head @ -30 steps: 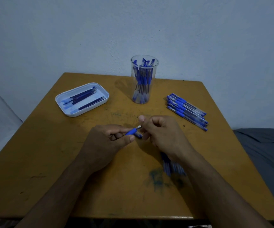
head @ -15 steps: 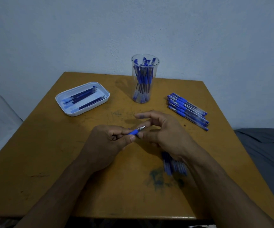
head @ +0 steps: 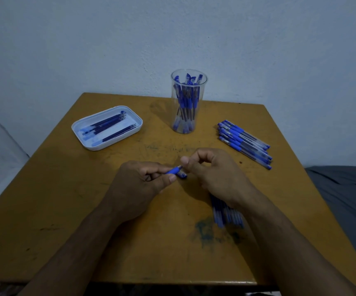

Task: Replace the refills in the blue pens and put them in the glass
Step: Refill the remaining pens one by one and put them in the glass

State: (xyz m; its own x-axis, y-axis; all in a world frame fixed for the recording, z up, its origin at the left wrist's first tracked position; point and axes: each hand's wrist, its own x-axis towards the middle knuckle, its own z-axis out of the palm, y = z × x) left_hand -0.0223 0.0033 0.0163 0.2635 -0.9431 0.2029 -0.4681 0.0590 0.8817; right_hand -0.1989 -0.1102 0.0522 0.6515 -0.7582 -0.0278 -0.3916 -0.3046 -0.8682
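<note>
My left hand (head: 138,184) grips a blue pen (head: 172,170) by its barrel, the blue grip end pointing right. My right hand (head: 213,174) pinches the pen's tip between thumb and forefinger. A small blue piece (head: 182,175) lies just below the tip. A clear glass (head: 188,103) with several blue pens stands at the back centre. A white tray (head: 106,127) holding several refills sits at the back left. A row of blue pens (head: 244,143) lies at the right. More pens (head: 226,212) lie under my right wrist, partly hidden.
The wooden table (head: 66,199) has a dark ink stain (head: 207,231) near the front. A blue wall rises behind the table. Grey fabric (head: 344,193) lies beyond the right edge.
My right hand's fingers were spread open half a second ago; now they have curled back and pinch the pen's tip again. My left hand has stayed in place.
</note>
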